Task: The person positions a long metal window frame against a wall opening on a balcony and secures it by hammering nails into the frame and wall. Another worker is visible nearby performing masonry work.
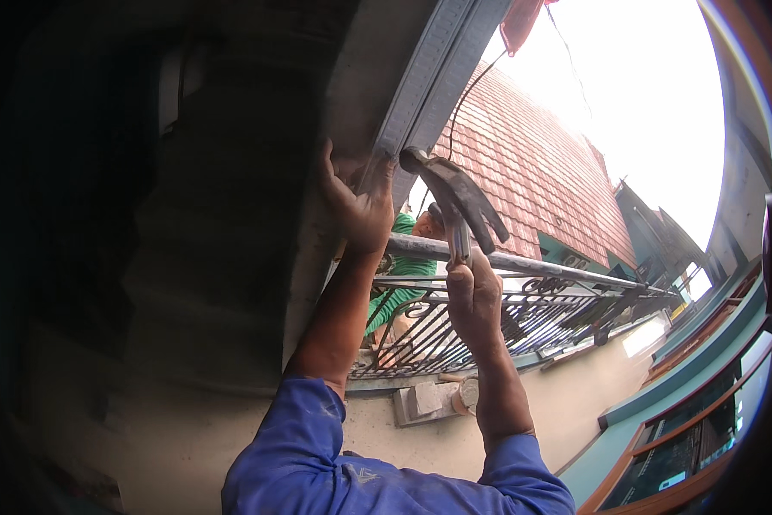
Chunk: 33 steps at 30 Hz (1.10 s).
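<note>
Working remotely, I have my right hand [477, 300] clamped on a claw hammer [465, 197], raised beside a metal strip [426, 73]; my left hand [367, 213] (gripping, I cannot tell) meets the strip's end.

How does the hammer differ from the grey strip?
The hammer has a curved, forked claw; the grey strip runs long and straight. The hammer is in the right hand; the strip is beside the left hand. The hammer's claw looks darker than the strip; both look metallic.
</note>
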{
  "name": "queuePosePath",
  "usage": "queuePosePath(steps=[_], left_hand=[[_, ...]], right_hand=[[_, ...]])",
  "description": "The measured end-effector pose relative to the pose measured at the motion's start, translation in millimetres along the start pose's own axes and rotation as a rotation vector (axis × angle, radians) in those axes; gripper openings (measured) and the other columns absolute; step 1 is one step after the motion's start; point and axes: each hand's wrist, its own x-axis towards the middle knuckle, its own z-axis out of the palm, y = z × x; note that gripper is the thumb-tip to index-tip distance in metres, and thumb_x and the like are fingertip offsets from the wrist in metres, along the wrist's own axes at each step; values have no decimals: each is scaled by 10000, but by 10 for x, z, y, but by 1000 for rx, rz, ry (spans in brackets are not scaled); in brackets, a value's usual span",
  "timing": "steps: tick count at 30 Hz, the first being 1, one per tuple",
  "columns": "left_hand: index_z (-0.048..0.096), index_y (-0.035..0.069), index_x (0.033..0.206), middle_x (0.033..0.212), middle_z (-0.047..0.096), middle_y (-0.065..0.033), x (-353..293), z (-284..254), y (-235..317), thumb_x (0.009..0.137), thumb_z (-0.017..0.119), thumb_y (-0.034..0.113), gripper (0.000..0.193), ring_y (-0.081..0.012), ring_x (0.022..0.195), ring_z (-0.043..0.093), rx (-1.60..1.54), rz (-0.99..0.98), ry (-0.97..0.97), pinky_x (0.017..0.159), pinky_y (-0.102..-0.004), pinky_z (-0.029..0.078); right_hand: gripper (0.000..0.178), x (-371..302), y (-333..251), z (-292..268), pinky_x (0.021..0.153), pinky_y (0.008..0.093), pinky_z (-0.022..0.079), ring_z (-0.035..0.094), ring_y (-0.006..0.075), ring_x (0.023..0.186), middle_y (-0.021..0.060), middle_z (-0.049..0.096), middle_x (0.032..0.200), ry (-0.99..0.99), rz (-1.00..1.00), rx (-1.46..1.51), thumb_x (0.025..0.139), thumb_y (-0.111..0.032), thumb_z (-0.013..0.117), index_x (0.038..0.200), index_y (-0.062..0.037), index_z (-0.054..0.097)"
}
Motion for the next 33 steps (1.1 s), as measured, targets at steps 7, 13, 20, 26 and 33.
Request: queuePosePath(steps=[7, 13, 20, 26, 33], left_hand=[[367, 4, 1422, 1085, 558, -99, -90, -136, 106, 909, 750, 115, 650, -164, 923, 581, 23, -50, -221, 835, -311, 494], [442, -44, 1369, 1157, 583, -177, 42, -335, 63, 965, 647, 85, 471, -272, 1051, 590, 141, 114, -476, 924, -383, 485], [545, -58, 1334, 1324, 545, -266, 138, -388, -88, 1020, 556, 144, 374, -420, 1225, 537, 437, 547, -579, 1040, -461, 438], [511, -74, 1367, 1364, 495, -314, 196, -536, -174, 1047, 484, 219, 436, -473, 1275, 476, 558, 632, -674, 1101, -510, 361], [366, -123, 1435, 1413, 412, -358, 123, -524, -137, 1067, 388, 259, 531, -498, 1329, 398, 540, 587, -719, 1136, -537, 293]], right_hand=[[577, -899, -49, -191, 387, 204, 302, 385, 35, 436, -39, 431, 573, 202, 407, 524, 994, -639, 434, 880, -77, 505], [559, -1456, 65, -315, 428, 230, 338, 419, 52, 486, -30, 452, 607, 216, 494, 510, 1003, -614, 453, 905, -66, 510], [582, -2040, 262, -175, 423, 212, 327, 422, 45, 490, -25, 468, 631, 265, 676, 684, 972, -641, 484, 941, -61, 514], [529, -2108, 261, -178, 446, 232, 347, 437, 55, 511, -21, 475, 631, 205, 709, 687, 1007, -571, 488, 978, -44, 534], [238, -2366, 287, -220, 543, 391, 455, 602, 291, 560, 133, 571, 667, 98, 707, 616, 1019, -233, 544, 1048, 0, 581]])
